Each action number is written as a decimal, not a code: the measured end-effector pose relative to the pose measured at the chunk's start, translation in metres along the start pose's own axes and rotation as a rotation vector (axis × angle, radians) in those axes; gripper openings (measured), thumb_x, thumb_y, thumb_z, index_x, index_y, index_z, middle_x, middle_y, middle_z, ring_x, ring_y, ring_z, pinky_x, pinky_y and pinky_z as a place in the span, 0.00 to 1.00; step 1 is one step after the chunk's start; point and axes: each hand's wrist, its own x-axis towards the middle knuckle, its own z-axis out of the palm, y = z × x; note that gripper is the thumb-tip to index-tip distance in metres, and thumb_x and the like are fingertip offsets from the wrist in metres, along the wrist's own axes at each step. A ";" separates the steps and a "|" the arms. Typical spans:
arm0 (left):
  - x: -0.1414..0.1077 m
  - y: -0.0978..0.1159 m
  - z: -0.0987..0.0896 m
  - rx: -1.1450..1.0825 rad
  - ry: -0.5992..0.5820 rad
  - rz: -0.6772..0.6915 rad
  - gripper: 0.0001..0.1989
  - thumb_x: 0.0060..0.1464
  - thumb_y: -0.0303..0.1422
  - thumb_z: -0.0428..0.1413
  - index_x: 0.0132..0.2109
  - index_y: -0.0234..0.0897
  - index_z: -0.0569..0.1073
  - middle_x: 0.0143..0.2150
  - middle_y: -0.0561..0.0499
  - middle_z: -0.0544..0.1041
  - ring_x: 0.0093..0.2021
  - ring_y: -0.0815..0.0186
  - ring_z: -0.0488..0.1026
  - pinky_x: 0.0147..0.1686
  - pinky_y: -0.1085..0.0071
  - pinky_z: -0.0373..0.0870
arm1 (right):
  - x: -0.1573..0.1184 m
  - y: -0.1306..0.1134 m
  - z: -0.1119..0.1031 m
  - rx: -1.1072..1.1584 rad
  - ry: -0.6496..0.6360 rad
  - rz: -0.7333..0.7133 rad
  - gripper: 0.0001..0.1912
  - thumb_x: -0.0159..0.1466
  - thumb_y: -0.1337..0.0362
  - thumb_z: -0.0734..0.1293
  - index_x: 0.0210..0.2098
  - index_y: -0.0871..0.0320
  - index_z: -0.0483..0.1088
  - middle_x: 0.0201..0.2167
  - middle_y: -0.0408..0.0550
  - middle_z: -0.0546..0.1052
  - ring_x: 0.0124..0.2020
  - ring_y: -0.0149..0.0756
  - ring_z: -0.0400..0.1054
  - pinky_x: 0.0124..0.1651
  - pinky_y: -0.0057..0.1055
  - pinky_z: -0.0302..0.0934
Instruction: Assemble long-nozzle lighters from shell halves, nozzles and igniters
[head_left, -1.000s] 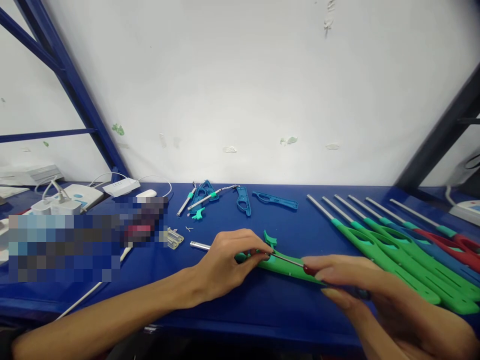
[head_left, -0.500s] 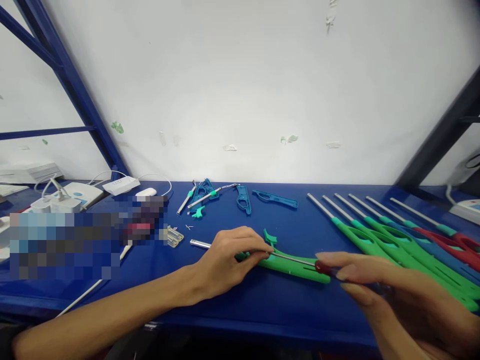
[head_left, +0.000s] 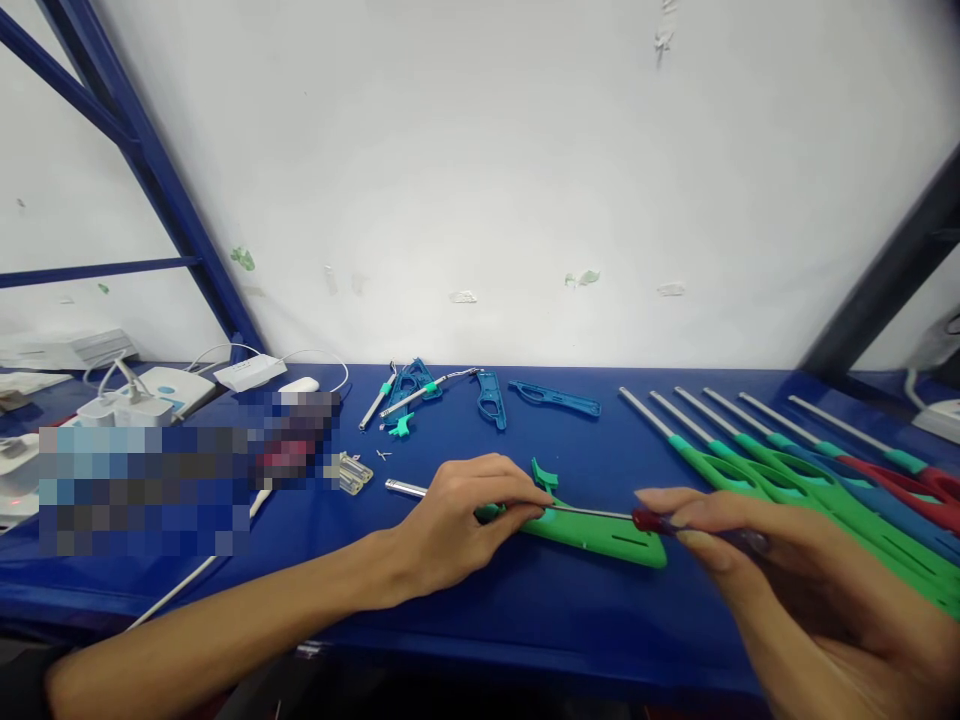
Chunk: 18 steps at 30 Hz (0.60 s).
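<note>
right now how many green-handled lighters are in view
4: one lighter under the left hand, three lighters side by side at right, partly behind the right hand; more may be hidden.

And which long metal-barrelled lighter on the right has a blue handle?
The fourth lighter from the left, between green lighters and red lighters, alone in blue.

Bright, even light across the white wall (head_left: pixel 465 180), deep shadow under the blue table (head_left: pixel 570 630), mosaic blur at left.

Left grip (head_left: pixel 459 512), right grip (head_left: pixel 795 575) pinched
</note>
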 end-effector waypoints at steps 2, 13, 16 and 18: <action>0.000 0.000 0.000 0.002 -0.005 0.003 0.07 0.62 0.21 0.61 0.45 0.29 0.84 0.39 0.44 0.84 0.38 0.66 0.80 0.39 0.75 0.76 | 0.001 0.001 0.000 -0.003 0.008 0.019 0.05 0.67 0.55 0.72 0.40 0.46 0.78 0.41 0.33 0.86 0.41 0.31 0.82 0.47 0.18 0.72; -0.001 0.001 -0.001 0.013 0.000 0.011 0.08 0.62 0.21 0.61 0.46 0.31 0.84 0.39 0.45 0.85 0.38 0.65 0.80 0.38 0.74 0.76 | 0.004 -0.005 0.000 -0.050 -0.029 0.056 0.05 0.67 0.52 0.72 0.40 0.42 0.79 0.41 0.29 0.85 0.42 0.29 0.80 0.45 0.16 0.70; -0.001 0.000 0.000 0.018 0.003 0.016 0.08 0.62 0.21 0.61 0.45 0.32 0.84 0.39 0.45 0.85 0.38 0.65 0.79 0.38 0.74 0.76 | 0.001 -0.014 0.000 -0.072 -0.051 0.112 0.07 0.69 0.49 0.70 0.40 0.40 0.79 0.40 0.28 0.84 0.43 0.28 0.79 0.50 0.16 0.68; -0.002 -0.001 0.000 0.021 0.003 0.021 0.08 0.62 0.21 0.62 0.45 0.32 0.84 0.39 0.45 0.85 0.38 0.65 0.79 0.38 0.74 0.76 | -0.001 -0.019 0.001 -0.068 -0.060 0.145 0.07 0.70 0.49 0.68 0.43 0.38 0.79 0.40 0.28 0.84 0.42 0.27 0.78 0.50 0.16 0.68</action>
